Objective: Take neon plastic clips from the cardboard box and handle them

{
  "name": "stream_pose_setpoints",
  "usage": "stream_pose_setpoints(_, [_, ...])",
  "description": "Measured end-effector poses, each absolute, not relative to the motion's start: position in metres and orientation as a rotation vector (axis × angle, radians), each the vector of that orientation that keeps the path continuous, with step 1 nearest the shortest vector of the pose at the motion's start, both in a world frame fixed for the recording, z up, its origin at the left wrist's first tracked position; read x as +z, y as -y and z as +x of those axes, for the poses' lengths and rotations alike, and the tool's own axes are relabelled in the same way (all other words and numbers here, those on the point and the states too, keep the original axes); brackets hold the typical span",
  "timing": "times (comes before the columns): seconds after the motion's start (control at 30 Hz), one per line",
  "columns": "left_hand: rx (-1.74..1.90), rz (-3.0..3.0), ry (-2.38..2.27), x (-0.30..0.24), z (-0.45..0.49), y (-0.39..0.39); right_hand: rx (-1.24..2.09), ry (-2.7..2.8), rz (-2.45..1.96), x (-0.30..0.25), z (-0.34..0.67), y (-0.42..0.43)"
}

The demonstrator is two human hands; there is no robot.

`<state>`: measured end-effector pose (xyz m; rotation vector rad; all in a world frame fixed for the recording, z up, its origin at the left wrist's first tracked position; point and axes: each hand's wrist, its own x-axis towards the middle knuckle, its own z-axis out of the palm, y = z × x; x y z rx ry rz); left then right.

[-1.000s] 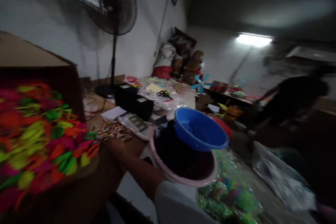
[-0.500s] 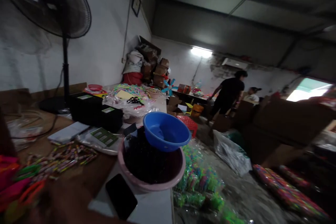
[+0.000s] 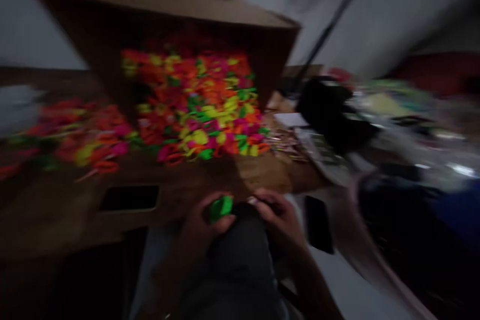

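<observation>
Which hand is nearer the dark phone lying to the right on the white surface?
The right hand. It sits just left of the dark phone, apart from it. The left hand is farther left, holding a green piece.

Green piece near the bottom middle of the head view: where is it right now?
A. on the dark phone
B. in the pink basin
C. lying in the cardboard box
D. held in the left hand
D: the green piece sits in the grip of the left hand, close to the right hand, in front of the cardboard box.
</observation>
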<state>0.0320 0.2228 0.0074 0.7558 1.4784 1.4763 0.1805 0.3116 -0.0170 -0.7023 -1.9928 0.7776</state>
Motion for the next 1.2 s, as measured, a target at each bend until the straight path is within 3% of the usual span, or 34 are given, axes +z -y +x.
stream_pose_setpoints(0.1, [1.504,0.814,-1.479,0.007,0.021,-0.184,1.500,1.711,-0.645,-0.019,0.169,-0.300])
stream_pose_setpoints(0.2, [1.528,0.787,-1.451,0.012,0.021,-0.172,1.636,1.677,-0.680,-0.009,0.161,-0.287])
stream_pose_setpoints(0.47, [1.641,0.425,-1.284,0.010,0.018,-0.154,1.494,1.815,-0.511,-0.003,0.144,-0.280])
stream_pose_setpoints(0.63, [1.803,0.141,-0.863,0.013,0.019,-0.161,1.573,1.712,-0.512,0.001,0.147,-0.267])
stream_pose_setpoints(0.97, [2.009,-0.185,-0.865,0.013,0.031,-0.183,1.787,1.813,-0.700,0.001,0.137,-0.255])
stream_pose_setpoints(1.07, [2.051,-0.164,-0.908,0.011,0.037,-0.188,1.599,1.965,-0.725,-0.004,0.128,-0.250])
stream_pose_setpoints(1.2, [2.022,-0.068,-0.928,0.009,0.035,-0.184,1.098,2.103,-0.581,-0.009,0.128,-0.254])
